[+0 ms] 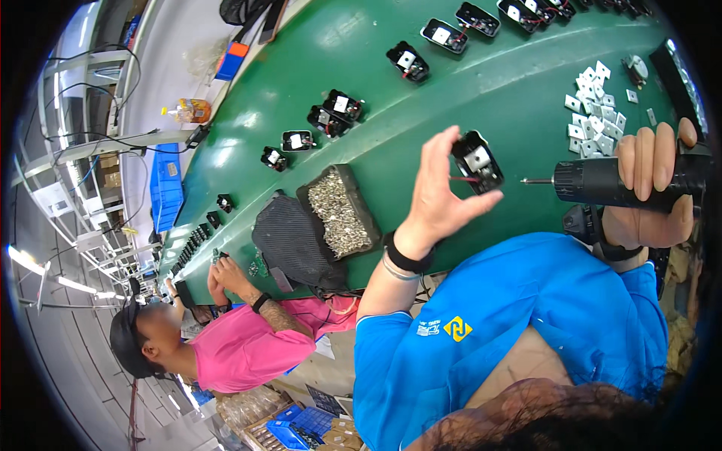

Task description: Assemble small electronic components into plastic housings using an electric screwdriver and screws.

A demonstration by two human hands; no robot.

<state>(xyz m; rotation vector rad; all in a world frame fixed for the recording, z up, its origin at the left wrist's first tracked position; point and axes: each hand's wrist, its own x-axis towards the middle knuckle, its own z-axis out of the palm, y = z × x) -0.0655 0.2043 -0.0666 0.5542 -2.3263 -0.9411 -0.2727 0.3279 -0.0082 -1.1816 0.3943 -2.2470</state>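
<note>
A small black open-topped housing (487, 170) with a white square plate and a red wire inside sits between the thumb and fingers of my left hand (440, 184). The hand curves around its left and near sides; the exact contact of the fingertips is hard to see. My right hand (650, 177) is closed around a black electric screwdriver (594, 183). Its thin metal bit points left toward the housing, with a short gap between them. Beyond the screwdriver lies a pile of white square plates (594, 113), each with a hole.
Similar black housings (445, 35) stand in a curved row on the green table (391, 120). A dark tray (367, 234) of small screws lies left of my forearm, beside a black ribbed cover (289, 233). Further left, a co-worker in pink (248, 346) handles small parts. A blue bin (166, 188) stands beyond.
</note>
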